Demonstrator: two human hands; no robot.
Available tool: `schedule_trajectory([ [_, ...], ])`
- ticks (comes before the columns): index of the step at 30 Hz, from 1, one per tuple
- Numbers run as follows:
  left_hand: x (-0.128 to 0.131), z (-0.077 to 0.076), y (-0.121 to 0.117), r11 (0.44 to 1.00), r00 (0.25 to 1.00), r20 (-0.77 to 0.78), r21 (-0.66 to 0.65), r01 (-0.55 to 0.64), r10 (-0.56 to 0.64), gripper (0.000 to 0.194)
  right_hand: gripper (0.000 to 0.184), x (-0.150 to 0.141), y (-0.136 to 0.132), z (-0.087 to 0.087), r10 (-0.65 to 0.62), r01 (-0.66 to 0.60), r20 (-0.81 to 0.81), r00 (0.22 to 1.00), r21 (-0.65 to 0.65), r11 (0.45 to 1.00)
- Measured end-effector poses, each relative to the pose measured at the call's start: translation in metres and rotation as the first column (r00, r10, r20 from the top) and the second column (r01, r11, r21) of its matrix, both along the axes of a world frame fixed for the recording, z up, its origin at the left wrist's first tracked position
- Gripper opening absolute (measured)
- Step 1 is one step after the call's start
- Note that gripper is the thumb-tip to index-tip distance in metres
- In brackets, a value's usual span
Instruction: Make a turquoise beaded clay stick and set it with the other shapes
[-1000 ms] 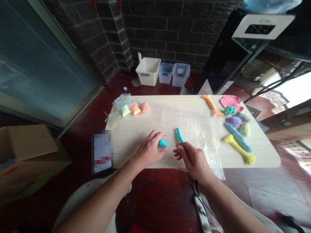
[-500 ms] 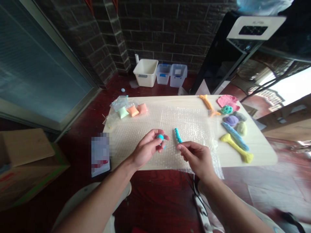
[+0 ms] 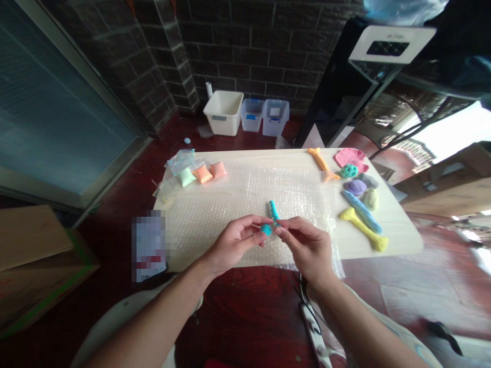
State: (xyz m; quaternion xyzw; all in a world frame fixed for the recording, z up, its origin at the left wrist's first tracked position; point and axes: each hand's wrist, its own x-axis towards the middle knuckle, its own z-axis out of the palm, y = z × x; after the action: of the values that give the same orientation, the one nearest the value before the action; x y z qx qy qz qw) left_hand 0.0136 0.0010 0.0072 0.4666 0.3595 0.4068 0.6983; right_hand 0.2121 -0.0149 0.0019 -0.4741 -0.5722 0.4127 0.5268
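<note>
Head view, nearest first: a white power strip [image 3: 315, 335] lies on the dark red floor [image 3: 245, 301], in front of the bench [image 3: 401, 230]. A pixelated item [image 3: 149, 248] is beside the bench's near left corner.

Over the middle of the near edge, the two hands almost meet. The left hand [image 3: 236, 240] pinches a teal lump [image 3: 266, 229] between thumb and fingers. The right hand [image 3: 309, 245] grips the near end of a beaded teal stick [image 3: 273, 208] between thumb and forefinger, and the stick points toward the far edge. Whether the fingertips of the two hands touch, I cannot tell.

Beneath them, bubble wrap [image 3: 215, 204] covers much of the bench. Toward the right edge, from near to far, lie a yellow bone shape [image 3: 362, 230], a blue roll [image 3: 362, 211], a pale green lump [image 3: 371, 200], a purple lump [image 3: 355, 187], a grey lump [image 3: 370, 180], a teal piece with holes [image 3: 349, 170] and a flat pink piece [image 3: 351, 157]. An orange forked piece [image 3: 320, 162] is left of these. Near the far left corner sit green [image 3: 186, 177], orange [image 3: 203, 174] and pink [image 3: 219, 169] packets beside a clear bag [image 3: 180, 162]. Past the far edge, a white basket [image 3: 223, 115] and two clear bins [image 3: 252, 116] stand on the floor.
</note>
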Motion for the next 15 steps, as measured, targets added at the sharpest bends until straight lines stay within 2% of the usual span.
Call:
schedule_trajectory([
  [4, 0.0006, -0.0015, 0.0004, 1.0, 1.0, 0.002, -0.015, -0.023, 0.023, 0.035, 0.014, -0.0029, -0.0027, 0.0016, 0.088, -0.089, -0.032, 0.996, -0.019, 0.996],
  [8, -0.0002, -0.0041, 0.0016, 0.995, 0.995, 0.006, -0.039, -0.095, 0.095, 0.036, 0.016, -0.0036, -0.0032, 0.0024, 0.088, -0.092, -0.072, 0.994, -0.051, 0.994],
  [12, -0.0003, -0.0055, 0.0019, 0.993, 0.994, 0.014, -0.027, -0.111, 0.111, 0.031, 0.006, -0.0017, -0.0015, 0.0009, 0.098, -0.099, 0.042, 0.994, 0.037, 0.994],
  [15, -0.0003, -0.0065, 0.0015, 0.992, 0.992, 0.034, -0.048, -0.119, 0.121, 0.032, 0.009, -0.0013, -0.0012, 0.0025, 0.086, -0.107, 0.157, 0.984, 0.129, 0.986],
])
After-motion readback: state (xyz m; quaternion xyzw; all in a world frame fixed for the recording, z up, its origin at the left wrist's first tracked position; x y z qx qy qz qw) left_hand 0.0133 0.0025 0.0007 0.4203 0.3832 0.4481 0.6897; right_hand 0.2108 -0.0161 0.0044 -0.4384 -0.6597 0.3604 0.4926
